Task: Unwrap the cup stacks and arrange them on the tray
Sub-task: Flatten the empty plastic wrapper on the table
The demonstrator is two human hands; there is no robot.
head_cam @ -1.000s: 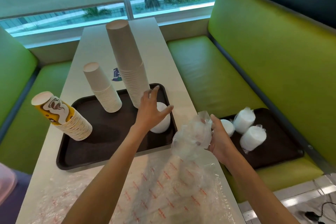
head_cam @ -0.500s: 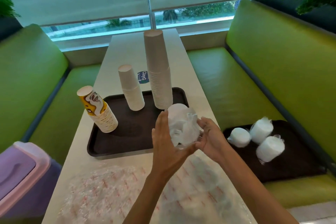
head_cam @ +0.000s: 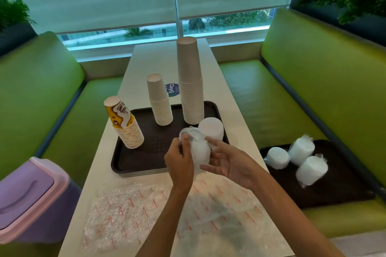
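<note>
1. L hand [head_cam: 179, 158]: fingers curled round a wad of clear plastic wrap [head_cam: 195, 150], held just above the near part of the tray [head_cam: 150, 152].
2. R hand [head_cam: 228, 162]: fingers spread and fairly straight, tips touching the right side of the plastic wrap. Doesn't look clamped on it.
3. The tray, on the table, holds 4 bare stacks:
   - tall stack [head_cam: 191, 81]
   - mid stack [head_cam: 159, 100]
   - printed stack [head_cam: 125, 125], leaning left
   - short white stack [head_cam: 211, 130], just behind the plastic wrap
4. Prob. left to do: 3 wrapped stacks [head_cam: 301, 150] on the bench tray [head_cam: 344, 194], well right of both hands. R hand is nearer, so that reach suits it.
5. Bin [head_cam: 27, 194] sits low at left, on the L hand side. Likely where the plastic wrap goes.
6. Wrapped stacks upright or tipped: can't tell.
</note>
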